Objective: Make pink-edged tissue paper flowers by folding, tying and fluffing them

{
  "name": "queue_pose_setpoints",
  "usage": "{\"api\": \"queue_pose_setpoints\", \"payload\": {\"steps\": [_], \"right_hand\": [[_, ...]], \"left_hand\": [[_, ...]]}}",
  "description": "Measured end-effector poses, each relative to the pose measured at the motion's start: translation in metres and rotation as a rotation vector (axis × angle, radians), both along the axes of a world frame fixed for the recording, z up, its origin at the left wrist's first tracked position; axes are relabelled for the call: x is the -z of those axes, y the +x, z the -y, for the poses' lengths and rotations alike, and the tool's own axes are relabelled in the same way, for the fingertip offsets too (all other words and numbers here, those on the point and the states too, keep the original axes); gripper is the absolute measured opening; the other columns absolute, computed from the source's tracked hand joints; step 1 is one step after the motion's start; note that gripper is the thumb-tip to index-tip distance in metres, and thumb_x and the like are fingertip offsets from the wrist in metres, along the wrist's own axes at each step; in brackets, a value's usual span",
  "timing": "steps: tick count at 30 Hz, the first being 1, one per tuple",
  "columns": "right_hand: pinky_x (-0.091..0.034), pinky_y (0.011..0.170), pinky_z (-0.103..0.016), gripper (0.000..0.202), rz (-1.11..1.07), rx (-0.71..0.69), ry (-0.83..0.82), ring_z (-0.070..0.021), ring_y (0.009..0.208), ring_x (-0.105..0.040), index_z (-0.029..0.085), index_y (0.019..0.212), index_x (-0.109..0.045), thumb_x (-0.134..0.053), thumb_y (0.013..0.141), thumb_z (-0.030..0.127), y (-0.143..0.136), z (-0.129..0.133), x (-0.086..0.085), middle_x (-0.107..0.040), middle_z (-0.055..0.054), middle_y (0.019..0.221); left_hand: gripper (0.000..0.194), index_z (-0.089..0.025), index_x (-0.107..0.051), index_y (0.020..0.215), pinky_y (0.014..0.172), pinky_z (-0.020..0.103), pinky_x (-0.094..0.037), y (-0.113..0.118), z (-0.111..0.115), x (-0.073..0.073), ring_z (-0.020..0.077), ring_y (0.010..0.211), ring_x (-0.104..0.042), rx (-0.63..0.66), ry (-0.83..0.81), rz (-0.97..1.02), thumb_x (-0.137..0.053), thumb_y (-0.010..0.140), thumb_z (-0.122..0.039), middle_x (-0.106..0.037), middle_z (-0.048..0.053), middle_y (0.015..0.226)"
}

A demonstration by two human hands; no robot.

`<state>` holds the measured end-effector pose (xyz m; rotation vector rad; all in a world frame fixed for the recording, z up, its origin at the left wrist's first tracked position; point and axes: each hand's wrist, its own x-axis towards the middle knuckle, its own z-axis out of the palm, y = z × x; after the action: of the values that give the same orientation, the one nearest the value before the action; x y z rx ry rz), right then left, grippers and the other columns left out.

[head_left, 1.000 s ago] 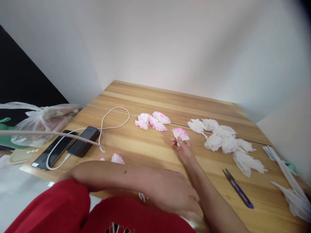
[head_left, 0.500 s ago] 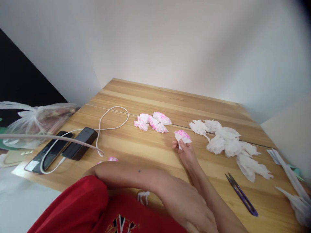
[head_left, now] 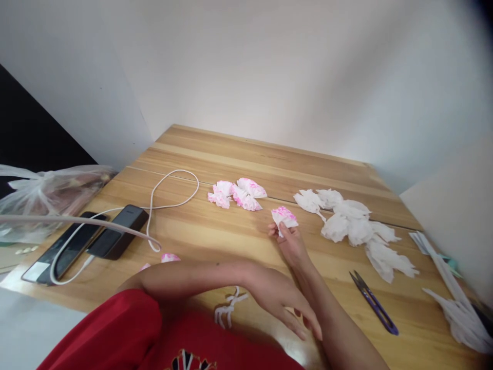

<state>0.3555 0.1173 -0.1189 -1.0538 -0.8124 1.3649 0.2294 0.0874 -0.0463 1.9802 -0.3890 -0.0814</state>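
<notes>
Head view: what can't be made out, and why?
All in the head view:
Held paper: lower end, mostly hidden by the right hand.
Left hand: palm, turned away.
Nearest pink papers: lower parts, behind the left forearm.
Bag: left side, cut off by the edge.
Black block: mark, too small to read.

Appears as a single fan-shaped paper bunch (head_left: pixel 284 215), thin and white, with bright pink colouring along the broad, ruffled upper edge. Tapers toward a plain white lower end, partly hidden behind the thumb. Rests pinched between thumb and fingers of the right hand (head_left: pixel 295 248), with the wide end pointing away, over the middle of the wooden table (head_left: pixel 231 234).
</notes>
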Motion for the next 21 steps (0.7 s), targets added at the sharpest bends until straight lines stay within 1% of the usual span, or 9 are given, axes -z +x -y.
{"api": "queue_pose_setpoints", "payload": {"steps": [2, 5, 11, 15, 18, 20, 21], "right_hand": [[-0.047, 0.064, -0.027, 0.029, 0.01, -0.006, 0.0, -0.0114, 0.06, -0.056, 0.019, 0.073, -0.068, -0.075, 0.066, 0.047, 0.001, 0.0, 0.001, -0.069, -0.004, 0.075], [-0.047, 0.064, -0.028, 0.03, 0.015, -0.007, -0.003, -0.0116, 0.06, -0.056, 0.019, 0.072, -0.068, -0.075, 0.065, 0.047, 0.001, -0.001, 0.001, -0.069, -0.005, 0.075], [-0.048, 0.062, -0.027, 0.032, -0.01, 0.0, -0.012, -0.0107, 0.059, -0.056, 0.02, 0.071, -0.068, -0.078, 0.061, 0.048, -0.001, 0.0, -0.003, -0.069, -0.003, 0.073], [-0.048, 0.062, -0.027, 0.032, -0.012, -0.008, -0.006, -0.0107, 0.058, -0.056, 0.019, 0.071, -0.068, -0.079, 0.061, 0.048, -0.001, 0.0, -0.003, -0.07, -0.004, 0.073], [-0.049, 0.063, -0.027, 0.034, -0.014, 0.008, -0.004, -0.013, 0.064, -0.06, 0.02, 0.074, -0.068, -0.078, 0.061, 0.049, -0.001, 0.0, -0.001, -0.071, -0.005, 0.078], [-0.05, 0.064, -0.027, 0.039, -0.029, 0.024, -0.013, -0.0155, 0.071, -0.063, 0.02, 0.079, -0.068, -0.079, 0.058, 0.051, -0.002, 0.0, -0.001, -0.072, -0.006, 0.082], [-0.05, 0.064, -0.027, 0.041, -0.034, 0.033, -0.013, -0.0166, 0.075, -0.064, 0.02, 0.081, -0.068, -0.079, 0.057, 0.051, -0.002, -0.001, -0.002, -0.072, -0.006, 0.085]], "left_hand": [[0.04, -0.008, -0.056, 0.118, 0.087, 0.028, -0.045, -0.003, 0.0, 0.005, 0.0221, 0.099, -0.061, 0.001, 0.007, -0.045, -0.048, 0.089, -0.035, -0.061, 0.012, 0.11], [0.039, -0.011, -0.057, 0.118, 0.086, 0.027, -0.044, -0.006, 0.002, 0.009, 0.0213, 0.098, -0.062, -0.015, -0.014, -0.084, -0.049, 0.089, -0.036, -0.062, 0.01, 0.109], [0.035, -0.014, -0.059, 0.116, 0.085, 0.026, -0.044, -0.01, 0.005, 0.009, 0.02, 0.097, -0.062, -0.063, -0.053, -0.115, -0.052, 0.087, -0.033, -0.063, 0.007, 0.106], [0.037, -0.012, -0.058, 0.119, 0.086, 0.027, -0.044, -0.015, 0.008, 0.004, 0.0207, 0.099, -0.061, -0.089, -0.04, -0.14, -0.051, 0.089, -0.033, -0.064, 0.008, 0.108], [0.037, -0.012, -0.058, 0.12, 0.086, 0.027, -0.044, -0.022, 0.006, -0.005, 0.0208, 0.099, -0.062, -0.12, -0.047, -0.135, -0.053, 0.089, -0.032, -0.065, 0.009, 0.109], [0.033, -0.015, -0.06, 0.118, 0.086, 0.026, -0.044, -0.03, -0.002, -0.013, 0.0196, 0.099, -0.062, -0.206, -0.083, -0.12, -0.054, 0.089, -0.03, -0.065, 0.007, 0.111], [0.031, -0.016, -0.061, 0.116, 0.086, 0.025, -0.045, -0.035, -0.008, -0.017, 0.0192, 0.099, -0.062, -0.283, -0.104, -0.101, -0.054, 0.089, -0.029, -0.065, 0.007, 0.113]]}}
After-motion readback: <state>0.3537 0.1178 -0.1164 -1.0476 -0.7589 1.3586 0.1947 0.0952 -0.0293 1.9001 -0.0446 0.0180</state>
